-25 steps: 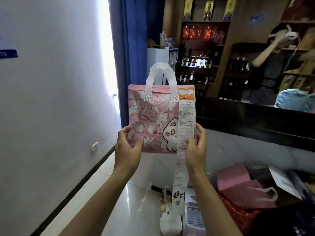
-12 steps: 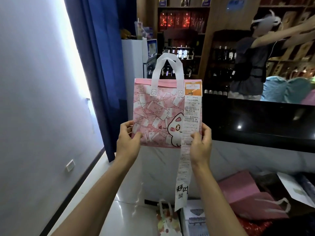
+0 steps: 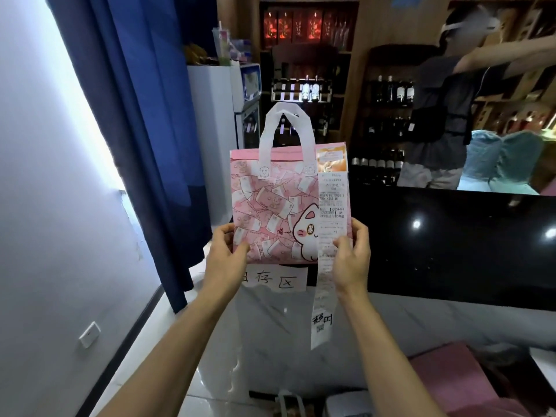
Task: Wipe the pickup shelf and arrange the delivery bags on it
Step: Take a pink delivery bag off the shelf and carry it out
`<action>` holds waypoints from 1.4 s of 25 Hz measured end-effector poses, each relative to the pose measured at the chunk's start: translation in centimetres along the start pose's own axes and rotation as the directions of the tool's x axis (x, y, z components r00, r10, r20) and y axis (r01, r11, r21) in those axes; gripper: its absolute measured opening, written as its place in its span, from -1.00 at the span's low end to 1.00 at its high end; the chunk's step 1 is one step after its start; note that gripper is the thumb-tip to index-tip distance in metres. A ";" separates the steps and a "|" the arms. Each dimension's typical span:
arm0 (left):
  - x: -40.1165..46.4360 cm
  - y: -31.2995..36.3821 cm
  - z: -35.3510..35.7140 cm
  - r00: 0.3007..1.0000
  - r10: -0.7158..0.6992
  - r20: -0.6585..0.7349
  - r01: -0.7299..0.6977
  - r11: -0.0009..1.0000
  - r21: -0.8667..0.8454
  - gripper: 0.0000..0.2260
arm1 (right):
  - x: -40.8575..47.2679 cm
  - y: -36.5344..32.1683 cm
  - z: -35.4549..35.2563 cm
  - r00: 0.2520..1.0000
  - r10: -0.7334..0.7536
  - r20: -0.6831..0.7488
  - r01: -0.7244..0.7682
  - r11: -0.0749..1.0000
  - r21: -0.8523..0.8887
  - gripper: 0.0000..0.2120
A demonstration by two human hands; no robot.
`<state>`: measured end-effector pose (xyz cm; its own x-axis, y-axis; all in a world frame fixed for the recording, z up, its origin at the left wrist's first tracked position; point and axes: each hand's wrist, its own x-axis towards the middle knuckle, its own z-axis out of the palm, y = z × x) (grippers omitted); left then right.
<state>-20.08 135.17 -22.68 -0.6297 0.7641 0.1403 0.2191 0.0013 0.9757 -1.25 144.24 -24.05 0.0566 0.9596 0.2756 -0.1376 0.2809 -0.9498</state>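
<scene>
Blue curtain [image 3: 144,130] hangs at far left beside the white wall. Left hand [image 3: 225,260] pinches the lower left corner of the pink delivery bag [image 3: 270,212], thumb on the front face. The bag is held upright in the air, white handles [image 3: 287,136] up, in front of the black worktop [image 3: 451,245] edge. A long receipt [image 3: 326,266] hangs down its right side. Right hand [image 3: 352,260] grips the lower right corner, thumb pressing the receipt. A handwritten paper sign [image 3: 279,279] sits just below the bag.
</scene>
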 end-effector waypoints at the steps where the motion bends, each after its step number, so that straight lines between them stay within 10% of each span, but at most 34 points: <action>1: 1.4 -0.4 0.4 1.000 -0.014 0.007 0.014 1.000 -0.004 -0.70 | 0.9 0.9 0.6 1.000 0.024 -0.009 -0.024 1.000 0.000 -0.69; 16: 12.8 -6.0 1.5 0.986 -0.056 0.157 0.051 0.998 0.037 -0.56 | 8.1 7.2 5.3 0.972 0.221 0.086 -0.188 0.939 -0.287 -0.51; 35: 8.9 -4.8 0.9 0.983 0.076 0.165 -0.103 0.981 0.165 -0.45 | 4.3 4.7 1.8 0.998 -0.053 -0.034 0.025 0.834 -0.552 -0.47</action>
<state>-26.11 142.53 -26.29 -0.4799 0.8577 0.1845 0.4028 0.0286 0.9148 -3.39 149.73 -27.09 0.0972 0.9424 0.3199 0.4325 0.2495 -0.8664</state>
